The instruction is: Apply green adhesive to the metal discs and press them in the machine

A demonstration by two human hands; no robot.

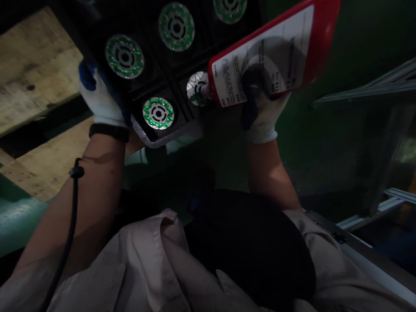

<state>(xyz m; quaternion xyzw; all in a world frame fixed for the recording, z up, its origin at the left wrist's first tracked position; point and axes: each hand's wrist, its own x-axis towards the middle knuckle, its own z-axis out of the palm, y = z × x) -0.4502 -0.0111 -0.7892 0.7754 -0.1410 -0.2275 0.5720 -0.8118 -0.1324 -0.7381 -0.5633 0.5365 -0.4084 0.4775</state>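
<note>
Up close, the gloved right hand (264,110) is clamped around a red bottle (276,52), its tip touching a metal disc (196,88) in the black tray (152,136). Meanwhile the gloved left hand (102,102) grips the tray's near-left edge.

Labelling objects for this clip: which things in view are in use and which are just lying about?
In use:
- red bottle, held by right hand, nozzle at the plain silver disc
- black tray, steadied by left hand
- green-marked discs in the tray

Lying about:
- wooden board
- metal frame rails
</note>
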